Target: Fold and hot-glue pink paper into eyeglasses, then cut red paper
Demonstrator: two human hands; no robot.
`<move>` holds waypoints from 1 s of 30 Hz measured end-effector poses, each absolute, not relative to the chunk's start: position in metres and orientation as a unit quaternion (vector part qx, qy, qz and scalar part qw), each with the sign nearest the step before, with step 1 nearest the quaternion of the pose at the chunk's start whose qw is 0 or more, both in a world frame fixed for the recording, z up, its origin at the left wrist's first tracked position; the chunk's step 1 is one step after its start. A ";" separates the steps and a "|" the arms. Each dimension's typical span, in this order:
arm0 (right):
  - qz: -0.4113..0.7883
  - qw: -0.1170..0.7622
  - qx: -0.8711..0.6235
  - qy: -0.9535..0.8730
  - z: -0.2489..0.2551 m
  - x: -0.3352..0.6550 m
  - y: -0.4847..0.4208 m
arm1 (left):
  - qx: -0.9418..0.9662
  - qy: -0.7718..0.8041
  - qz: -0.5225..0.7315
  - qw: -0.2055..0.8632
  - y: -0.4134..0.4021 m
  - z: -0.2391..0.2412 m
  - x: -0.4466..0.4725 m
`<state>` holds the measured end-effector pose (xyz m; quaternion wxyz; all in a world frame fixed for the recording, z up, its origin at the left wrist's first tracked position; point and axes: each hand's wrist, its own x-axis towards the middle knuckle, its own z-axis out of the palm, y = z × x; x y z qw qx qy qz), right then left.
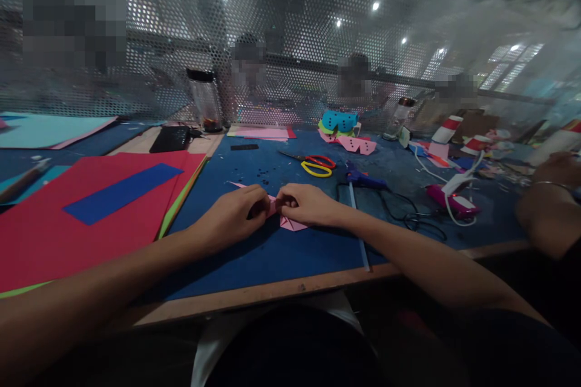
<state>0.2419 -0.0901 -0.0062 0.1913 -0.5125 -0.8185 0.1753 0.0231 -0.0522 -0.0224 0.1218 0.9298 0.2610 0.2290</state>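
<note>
Both hands meet near the middle of the blue mat (272, 257). The left hand (233, 214) is curled, its fingertips pinched on the pink folded paper (291, 224). The right hand (305, 202) is curled the same way and grips the same piece from the other side, so the knuckles of the two hands nearly touch. The paper lies flat on the mat, mostly hidden under the fingers. One point shows at 5 o'clock from the right hand and a thin corner at 12 o'clock from the left hand.

At 9 o'clock from the hands lies a stack of red paper sheets (49, 236) with a dark blue strip (122, 192) on top. At 1 o'clock, a little apart, rest scissors (316, 165) with one red and one yellow handle. Just beside them, at 2 o'clock, is a blue glue gun (363, 180) trailing a black cord. Farther out at 1 o'clock sit pink and cyan paper masks (347, 132).

At 11 o'clock a black pouch (171, 139) and a clear bottle (204, 101) stand near the perforated metal screen (290, 42). At 3 o'clock, well apart, another person's forearm (544, 205) with a thin bangle rests on the table — a pink device (449, 202) with a white cable lies between.
</note>
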 end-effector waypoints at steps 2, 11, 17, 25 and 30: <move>0.177 0.193 -0.516 -0.816 -0.007 0.242 -0.090 | 0.932 0.256 0.231 0.117 -0.052 -0.022 0.022; 0.193 0.204 -0.512 -0.812 -0.012 0.243 -0.086 | 0.943 0.207 0.223 0.135 -0.047 -0.024 0.020; 0.192 0.205 -0.513 -0.811 -0.011 0.243 -0.087 | 0.947 0.202 0.217 0.124 -0.047 -0.022 0.019; 0.183 0.192 -0.524 -0.809 -0.010 0.241 -0.086 | 0.945 0.212 0.215 0.126 -0.047 -0.025 0.019; 0.184 0.189 -0.523 -0.811 -0.010 0.242 -0.086 | 0.947 0.211 0.215 0.117 -0.047 -0.025 0.020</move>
